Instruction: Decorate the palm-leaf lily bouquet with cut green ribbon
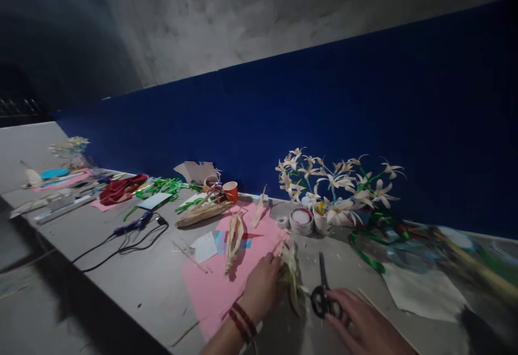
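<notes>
My left hand (262, 285) is closed around a pale dried leaf or corn-husk piece (290, 274) that hangs over the pink paper sheet (210, 285). A red thread band circles that wrist. My right hand (360, 320) lies on the grey table with its fingers on the black handles of a pair of scissors (322, 287); the blades point away from me. Another dried husk bundle (233, 239) lies on the pink sheet to the left.
Handmade white flowers with green stems (335, 182) stand by the blue wall. Tape rolls (301, 220), an orange cup (230, 190), a glue gun with black cord (133, 228), green ribbon (162, 186), red cloth (121, 189) and white paper (421, 290) lie about.
</notes>
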Demonstrator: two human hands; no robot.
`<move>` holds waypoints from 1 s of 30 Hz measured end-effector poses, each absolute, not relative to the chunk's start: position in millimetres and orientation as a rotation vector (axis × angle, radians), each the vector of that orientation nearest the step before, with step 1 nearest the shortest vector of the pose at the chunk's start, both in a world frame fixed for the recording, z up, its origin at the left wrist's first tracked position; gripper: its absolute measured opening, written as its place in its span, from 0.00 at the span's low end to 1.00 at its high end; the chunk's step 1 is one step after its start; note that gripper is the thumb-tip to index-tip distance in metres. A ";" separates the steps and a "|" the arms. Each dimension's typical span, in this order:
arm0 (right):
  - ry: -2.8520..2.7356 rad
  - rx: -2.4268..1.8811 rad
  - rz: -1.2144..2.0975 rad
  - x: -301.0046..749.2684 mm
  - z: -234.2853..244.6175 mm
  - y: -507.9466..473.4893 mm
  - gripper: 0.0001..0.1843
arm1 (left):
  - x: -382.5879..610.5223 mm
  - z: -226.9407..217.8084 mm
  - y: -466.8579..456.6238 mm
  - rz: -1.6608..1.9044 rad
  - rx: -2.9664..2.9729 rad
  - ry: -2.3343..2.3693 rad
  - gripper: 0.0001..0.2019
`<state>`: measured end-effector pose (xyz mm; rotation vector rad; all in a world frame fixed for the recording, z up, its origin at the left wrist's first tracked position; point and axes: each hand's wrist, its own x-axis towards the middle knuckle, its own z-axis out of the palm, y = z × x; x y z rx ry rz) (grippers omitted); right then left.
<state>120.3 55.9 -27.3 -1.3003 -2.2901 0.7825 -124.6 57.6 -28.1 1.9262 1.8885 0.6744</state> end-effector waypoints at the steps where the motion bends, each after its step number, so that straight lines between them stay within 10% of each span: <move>1: -2.320 -1.308 0.761 116.4 -22.0 56.1 0.22 | -124.6 -29.7 60.3 0.686 1.914 1.858 0.18; 30: -2.447 -1.385 0.595 6.1 6.6 120.7 0.09 | -187.6 -54.5 15.8 1.320 1.496 1.919 0.20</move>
